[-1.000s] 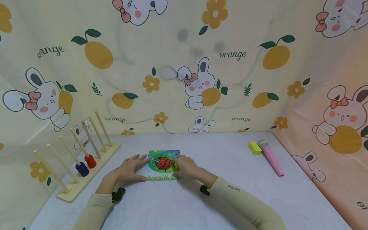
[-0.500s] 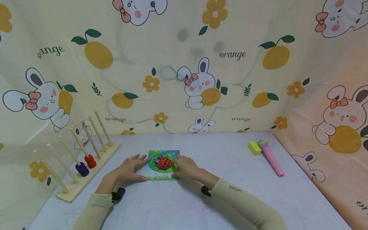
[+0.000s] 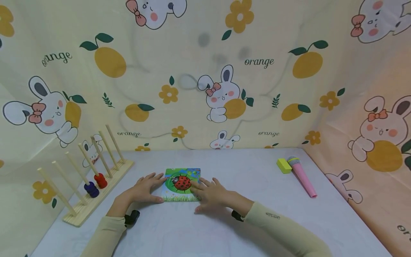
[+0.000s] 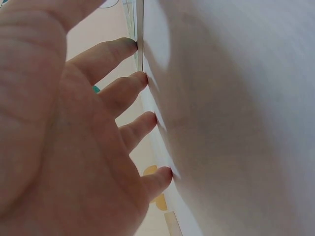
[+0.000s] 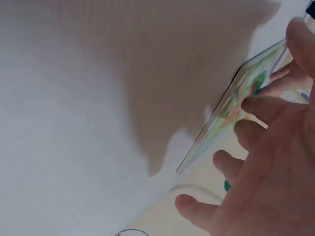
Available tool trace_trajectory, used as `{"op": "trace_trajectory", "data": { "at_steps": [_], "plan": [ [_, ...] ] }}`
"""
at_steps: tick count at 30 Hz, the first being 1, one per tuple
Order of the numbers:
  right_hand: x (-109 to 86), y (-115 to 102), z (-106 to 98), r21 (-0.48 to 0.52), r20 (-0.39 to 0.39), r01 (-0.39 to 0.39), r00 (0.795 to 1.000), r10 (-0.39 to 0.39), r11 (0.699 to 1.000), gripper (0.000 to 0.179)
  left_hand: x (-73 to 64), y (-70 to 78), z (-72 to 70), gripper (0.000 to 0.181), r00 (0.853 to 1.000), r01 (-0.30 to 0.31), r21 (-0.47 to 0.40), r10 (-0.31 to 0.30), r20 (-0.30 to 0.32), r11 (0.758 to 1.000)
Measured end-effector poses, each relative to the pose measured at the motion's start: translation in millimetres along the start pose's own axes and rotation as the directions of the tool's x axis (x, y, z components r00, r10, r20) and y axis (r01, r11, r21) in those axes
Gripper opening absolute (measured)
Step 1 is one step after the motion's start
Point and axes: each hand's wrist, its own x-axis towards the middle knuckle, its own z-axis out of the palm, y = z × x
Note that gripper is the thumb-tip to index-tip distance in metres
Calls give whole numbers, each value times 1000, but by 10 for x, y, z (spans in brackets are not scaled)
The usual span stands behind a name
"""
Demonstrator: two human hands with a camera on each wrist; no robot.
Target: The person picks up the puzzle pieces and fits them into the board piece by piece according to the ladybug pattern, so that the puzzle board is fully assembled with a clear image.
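A flat square ladybug picture board (image 3: 180, 182) lies on the white table, with grass along its near edge. My left hand (image 3: 146, 189) rests at its left side, index finger by the upper left and thumb at the near left corner. In the left wrist view, the fingers (image 4: 123, 91) are extended, and the tips meet the board's edge and the tabletop. My right hand (image 3: 213, 194) spreads its fingers over the board's right edge, holding nothing. The right wrist view has those fingers (image 5: 263, 110) apart in front of the board (image 5: 236, 105), its thin edge showing.
At the left stands a wooden peg rack (image 3: 106, 182) with blue rings (image 3: 91, 189) and red rings (image 3: 101, 180) on two pegs. A yellow block (image 3: 284, 166) and a pink toy microphone (image 3: 303, 177) lie at the right. Patterned cloth (image 3: 205, 89) walls the table in.
My right hand has let go of the board's right edge, spread its fingers and drawn back slightly to the right and nearer. The left hand and board stay where they were.
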Motion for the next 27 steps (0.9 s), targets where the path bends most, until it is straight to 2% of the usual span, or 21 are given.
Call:
{"op": "trace_trajectory", "data": {
  "at_steps": [5, 27],
  "plan": [
    [-53, 1, 2, -11, 24, 37, 999, -37, 999, 85, -1, 4, -1, 89, 1000, -3, 0, 3, 2, 1000],
    [-58, -12, 53, 74, 27, 16, 999, -18, 997, 85, -15, -37, 19, 90, 1000, -3, 1, 3, -2, 1000]
  ]
}}
